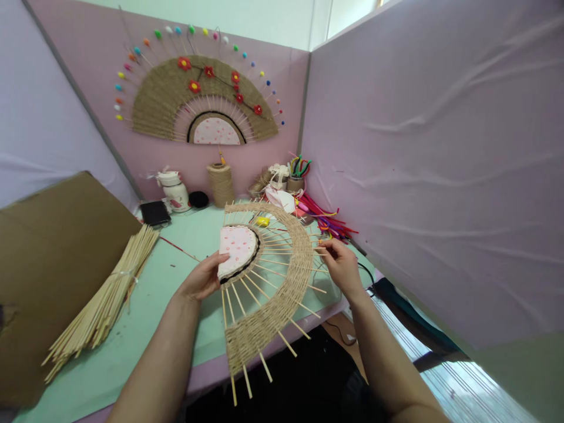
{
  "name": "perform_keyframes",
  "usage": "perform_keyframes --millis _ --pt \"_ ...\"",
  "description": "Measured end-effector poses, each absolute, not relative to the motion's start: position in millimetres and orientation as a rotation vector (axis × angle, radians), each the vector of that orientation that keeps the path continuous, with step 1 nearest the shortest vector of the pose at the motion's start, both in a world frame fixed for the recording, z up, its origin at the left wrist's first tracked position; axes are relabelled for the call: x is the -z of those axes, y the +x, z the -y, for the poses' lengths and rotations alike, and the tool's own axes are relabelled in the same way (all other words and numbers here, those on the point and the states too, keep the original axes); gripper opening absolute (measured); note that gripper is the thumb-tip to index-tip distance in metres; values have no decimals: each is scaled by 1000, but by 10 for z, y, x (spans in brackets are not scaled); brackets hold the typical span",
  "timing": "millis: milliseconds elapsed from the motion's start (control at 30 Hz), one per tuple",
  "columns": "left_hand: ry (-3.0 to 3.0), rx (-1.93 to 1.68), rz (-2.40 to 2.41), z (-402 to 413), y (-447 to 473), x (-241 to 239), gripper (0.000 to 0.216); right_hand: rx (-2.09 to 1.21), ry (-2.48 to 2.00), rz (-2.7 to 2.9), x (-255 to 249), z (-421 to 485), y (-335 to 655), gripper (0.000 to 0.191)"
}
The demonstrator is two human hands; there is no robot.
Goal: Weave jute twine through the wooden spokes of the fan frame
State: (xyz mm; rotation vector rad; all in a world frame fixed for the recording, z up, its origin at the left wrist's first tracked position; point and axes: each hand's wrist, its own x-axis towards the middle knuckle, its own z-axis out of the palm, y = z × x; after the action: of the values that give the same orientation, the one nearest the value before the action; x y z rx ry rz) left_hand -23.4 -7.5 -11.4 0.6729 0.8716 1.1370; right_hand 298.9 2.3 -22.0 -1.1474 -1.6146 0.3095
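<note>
A half-round woven fan (302,252) of twine on thin wooden sticks is held upright over the table, its straight side to the left. My left hand (205,276) grips the fan's white-pink spotted half-circle centre (238,249), thumb on the front and fingers hidden behind it. The centre has a black braided edge. At the fan's right rim, my right hand (341,264) is pinched around a stick end, with a small orange thing (321,241) showing at the fingertips. Its exact kind is too small to tell. The other visible stick ends are bare.
On the wall hangs a similar fan (161,106) with red flowers and coloured balls. A stick bundle (103,294) lies left beside brown cardboard (57,252). Behind stand a white bottle (175,191) and a twine spool (221,185). Pipe cleaners (328,217) lie right.
</note>
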Motion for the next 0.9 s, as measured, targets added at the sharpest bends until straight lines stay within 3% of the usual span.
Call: perform_keyframes --millis 200,433,667,900 --pt "663 -1116 -890 77 -238 104 48 -74 -1044 1667 122 10 3078 12" --pt "632 -1094 -917 101 -229 82 41 -106 -1132 1661 156 3 3164 17" --pt "563 -1088 -923 101 -220 34 47 -571 -1147 1596 210 -89 3158 25" --pt "553 -1068 -884 104 -232 23 53 -1071 -848 1603 224 -42 3022 27"
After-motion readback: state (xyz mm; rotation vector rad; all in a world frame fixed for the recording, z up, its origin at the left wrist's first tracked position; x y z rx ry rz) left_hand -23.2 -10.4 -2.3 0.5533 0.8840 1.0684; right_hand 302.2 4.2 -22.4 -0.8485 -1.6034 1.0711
